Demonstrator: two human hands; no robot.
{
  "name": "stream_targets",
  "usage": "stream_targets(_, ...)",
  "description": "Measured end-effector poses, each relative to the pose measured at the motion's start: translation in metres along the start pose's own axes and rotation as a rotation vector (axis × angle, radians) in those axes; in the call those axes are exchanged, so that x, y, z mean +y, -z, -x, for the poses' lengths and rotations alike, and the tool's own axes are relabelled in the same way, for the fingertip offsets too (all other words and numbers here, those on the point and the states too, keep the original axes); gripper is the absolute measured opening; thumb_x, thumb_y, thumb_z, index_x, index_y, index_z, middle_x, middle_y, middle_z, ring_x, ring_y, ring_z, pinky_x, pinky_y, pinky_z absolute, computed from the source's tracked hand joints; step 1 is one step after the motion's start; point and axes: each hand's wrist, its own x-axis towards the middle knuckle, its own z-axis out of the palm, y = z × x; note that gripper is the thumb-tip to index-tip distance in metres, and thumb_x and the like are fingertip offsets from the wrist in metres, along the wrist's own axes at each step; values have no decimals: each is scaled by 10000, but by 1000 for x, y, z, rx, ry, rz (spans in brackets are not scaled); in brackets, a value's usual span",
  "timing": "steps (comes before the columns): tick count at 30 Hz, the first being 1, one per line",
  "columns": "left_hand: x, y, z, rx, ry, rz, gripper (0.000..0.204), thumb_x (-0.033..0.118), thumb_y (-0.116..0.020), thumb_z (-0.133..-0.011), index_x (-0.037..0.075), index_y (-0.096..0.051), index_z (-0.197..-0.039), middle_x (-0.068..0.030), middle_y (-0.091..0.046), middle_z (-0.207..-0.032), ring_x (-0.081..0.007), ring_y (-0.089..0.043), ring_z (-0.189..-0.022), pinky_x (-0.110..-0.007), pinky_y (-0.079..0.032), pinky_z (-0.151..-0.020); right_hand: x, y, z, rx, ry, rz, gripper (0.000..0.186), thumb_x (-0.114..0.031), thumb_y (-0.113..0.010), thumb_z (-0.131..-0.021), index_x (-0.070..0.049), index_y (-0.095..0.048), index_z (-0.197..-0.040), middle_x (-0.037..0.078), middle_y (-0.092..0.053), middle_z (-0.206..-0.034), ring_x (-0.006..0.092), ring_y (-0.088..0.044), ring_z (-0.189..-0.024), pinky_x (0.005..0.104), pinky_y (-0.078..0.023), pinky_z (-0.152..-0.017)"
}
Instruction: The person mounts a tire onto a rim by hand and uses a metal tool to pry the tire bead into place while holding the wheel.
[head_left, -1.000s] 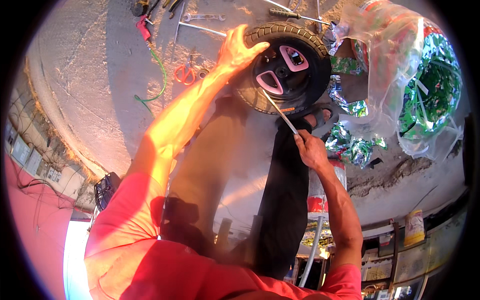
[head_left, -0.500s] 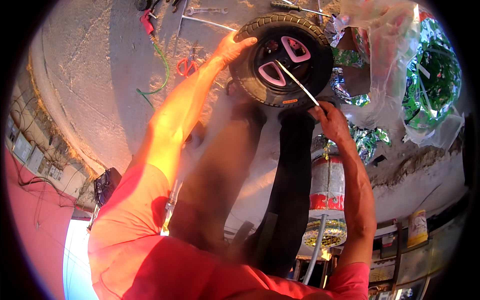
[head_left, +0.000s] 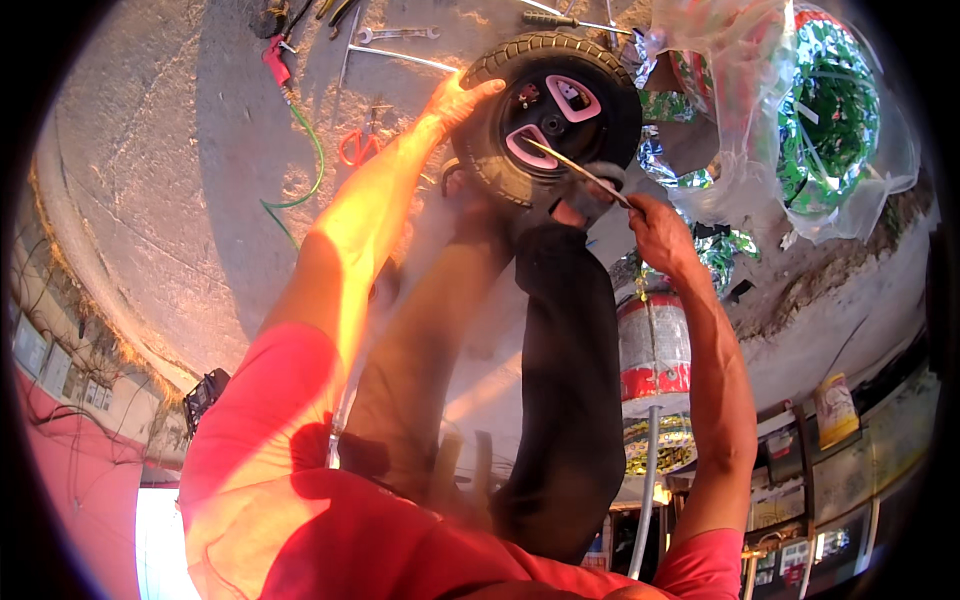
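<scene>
A black tyre point(head_left: 612, 120) lies on the ground on its black wheel, which has two pink-edged openings point(head_left: 592, 108). My left hand point(head_left: 462, 104) grips the tyre's left edge, thumb on the sidewall and fingers around the tread. In my right hand point(head_left: 660, 235) is the end of a long, thin metal tyre lever point(head_left: 572, 166). The lever slants from that hand across the tyre, its far tip at the lower pink opening; I cannot tell whether the tip goes inside. My right foot point(head_left: 590, 198) rests at the tyre's lower right edge, beneath the lever.
Beyond the tyre lie a wrench point(head_left: 398, 34), a thin metal rod point(head_left: 405, 57) and a screwdriver point(head_left: 550, 19). Red-handled scissors point(head_left: 358, 148) and a red air gun point(head_left: 276, 62) on a green hose point(head_left: 321, 160) are at left. Green foil-wrapped tyres point(head_left: 828, 120) stand right, a drum point(head_left: 655, 345) nearer.
My right foot has risen onto the tyre's lower right edge. The lever's tip has shifted from near the hub to the lower pink opening. My left hand keeps its grip.
</scene>
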Motion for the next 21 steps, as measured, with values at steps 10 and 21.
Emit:
stream_targets(10,-29,0,-27,-141,-43,-91,861,546,-860,-758,17,-593,-1382,-173,-690,-1282,-246,-654,-1175,-387,-510,-1020,8,-23,-64,64,-94,15,402,-385,-556,-1009,-17,-711,-1058,252,-702,-874,437,-690,-885,478,-515,-790)
stream_targets(21,-26,4,-37,-233,22,-91,731,466,-828,-841,20,-598,-1373,-109,-693,-1240,-183,-653,-1095,-349,-529,-972,27,-20,-107,61,-15,-25,483,-466,-584,-990,-9,-685,-867,216,-628,-713,405,-609,-690,478,-451,-655)
